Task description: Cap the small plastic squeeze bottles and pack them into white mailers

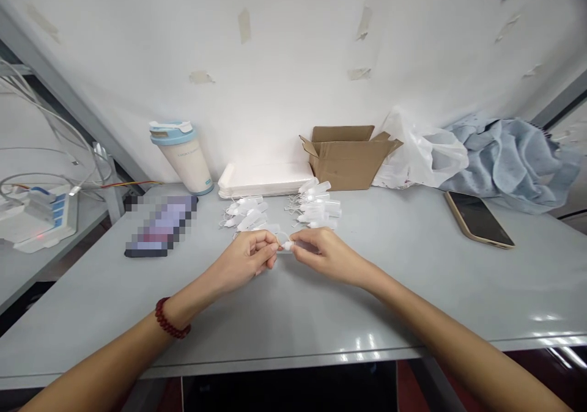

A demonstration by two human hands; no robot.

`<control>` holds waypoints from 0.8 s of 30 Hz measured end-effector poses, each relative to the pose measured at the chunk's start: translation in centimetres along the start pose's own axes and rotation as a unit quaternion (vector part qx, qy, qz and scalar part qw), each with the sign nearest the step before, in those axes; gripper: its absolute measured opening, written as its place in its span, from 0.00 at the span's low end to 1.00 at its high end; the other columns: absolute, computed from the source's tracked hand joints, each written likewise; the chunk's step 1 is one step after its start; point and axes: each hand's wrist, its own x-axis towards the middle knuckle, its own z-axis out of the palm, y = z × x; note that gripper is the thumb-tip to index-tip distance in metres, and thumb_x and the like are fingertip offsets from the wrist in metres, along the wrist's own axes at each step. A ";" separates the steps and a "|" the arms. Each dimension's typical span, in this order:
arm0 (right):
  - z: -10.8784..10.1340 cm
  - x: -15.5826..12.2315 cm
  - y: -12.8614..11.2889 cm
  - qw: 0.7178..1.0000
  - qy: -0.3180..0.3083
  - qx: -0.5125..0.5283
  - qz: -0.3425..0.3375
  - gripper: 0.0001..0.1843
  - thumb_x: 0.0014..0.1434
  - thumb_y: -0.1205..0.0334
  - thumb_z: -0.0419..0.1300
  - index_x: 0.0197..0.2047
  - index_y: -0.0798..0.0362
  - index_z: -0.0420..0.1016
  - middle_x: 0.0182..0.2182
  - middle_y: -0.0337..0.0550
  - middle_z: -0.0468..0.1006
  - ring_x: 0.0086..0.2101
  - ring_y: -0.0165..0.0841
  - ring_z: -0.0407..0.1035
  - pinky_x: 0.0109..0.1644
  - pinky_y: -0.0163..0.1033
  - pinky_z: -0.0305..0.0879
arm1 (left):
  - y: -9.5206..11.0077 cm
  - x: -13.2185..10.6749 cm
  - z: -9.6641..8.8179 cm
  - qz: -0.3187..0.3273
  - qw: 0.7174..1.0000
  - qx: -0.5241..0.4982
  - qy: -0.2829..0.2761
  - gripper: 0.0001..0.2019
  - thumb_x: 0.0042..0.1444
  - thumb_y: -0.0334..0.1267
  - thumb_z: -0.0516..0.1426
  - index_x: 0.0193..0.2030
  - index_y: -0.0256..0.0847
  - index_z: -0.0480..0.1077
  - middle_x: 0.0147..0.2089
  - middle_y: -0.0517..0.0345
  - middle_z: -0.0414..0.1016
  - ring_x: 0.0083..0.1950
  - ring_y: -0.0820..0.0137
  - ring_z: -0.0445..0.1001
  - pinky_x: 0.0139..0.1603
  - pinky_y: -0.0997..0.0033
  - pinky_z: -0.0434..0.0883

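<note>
Both my hands meet over the middle of the grey table. My left hand, with a red bead bracelet on the wrist, is closed in a pinch on one end of a small white plastic piece. My right hand pinches the other end of the same piece. Just beyond my fingers lie two heaps of several similar small white plastic pieces, one on the left and one on the right.
At the back stand a lidded cup, a stack of white trays, an open cardboard box, a white plastic bag and blue cloth. A phone lies right; a blurred dark object lies left.
</note>
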 end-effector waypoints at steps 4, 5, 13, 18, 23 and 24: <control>0.0 0.0 0.0 1.000 -0.003 0.010 0.001 0.13 0.60 0.66 0.49 0.31 0.57 0.73 0.20 0.34 0.60 0.23 0.25 0.52 0.27 0.33 0.48 | 0.0 0.0 0.0 0.001 1.000 -0.004 -0.002 0.12 0.57 0.43 0.51 0.29 0.38 0.62 0.22 0.64 0.65 0.19 0.79 0.55 0.21 0.77 0.53; 0.0 0.0 0.0 1.000 -0.001 0.011 0.001 0.13 0.60 0.66 0.49 0.31 0.57 0.73 0.21 0.34 0.61 0.23 0.25 0.52 0.28 0.33 0.48 | 0.0 0.0 0.0 0.005 1.000 -0.004 -0.002 0.12 0.57 0.43 0.51 0.28 0.38 0.62 0.22 0.64 0.65 0.19 0.79 0.55 0.21 0.77 0.53; -0.1 0.1 0.3 1.000 0.012 -0.002 -0.005 0.12 0.60 0.64 0.49 0.35 0.57 0.73 0.24 0.37 0.67 0.25 0.26 0.56 0.28 0.33 0.50 | 0.2 0.3 -1.2 -0.019 0.999 -0.006 -0.025 0.12 0.53 0.43 0.56 0.39 0.36 0.68 0.24 0.62 0.70 0.20 0.79 0.57 0.24 0.77 0.58; -0.1 0.2 0.3 1.000 0.019 -0.007 -0.011 0.12 0.60 0.64 0.50 0.35 0.58 0.74 0.25 0.38 0.69 0.25 0.26 0.58 0.29 0.32 0.51 | 0.3 0.4 -1.4 -0.033 0.999 0.009 0.008 0.12 0.51 0.43 0.57 0.37 0.36 0.69 0.22 0.62 0.70 0.20 0.78 0.59 0.24 0.76 0.59; -0.1 0.2 0.3 1.000 0.017 -0.015 -0.010 0.11 0.60 0.64 0.50 0.34 0.57 0.73 0.24 0.37 0.68 0.25 0.26 0.57 0.29 0.33 0.50 | 0.0 0.3 -1.1 -0.017 0.999 0.030 0.036 0.11 0.51 0.43 0.58 0.32 0.36 0.70 0.22 0.61 0.71 0.22 0.76 0.63 0.23 0.77 0.60; -0.1 0.1 0.3 1.000 0.012 -0.013 -0.011 0.11 0.60 0.64 0.50 0.34 0.57 0.73 0.23 0.37 0.67 0.25 0.26 0.57 0.29 0.33 0.50 | 0.0 0.3 -1.0 -0.011 0.999 0.036 0.038 0.11 0.51 0.43 0.58 0.31 0.36 0.70 0.22 0.60 0.71 0.22 0.76 0.64 0.23 0.77 0.60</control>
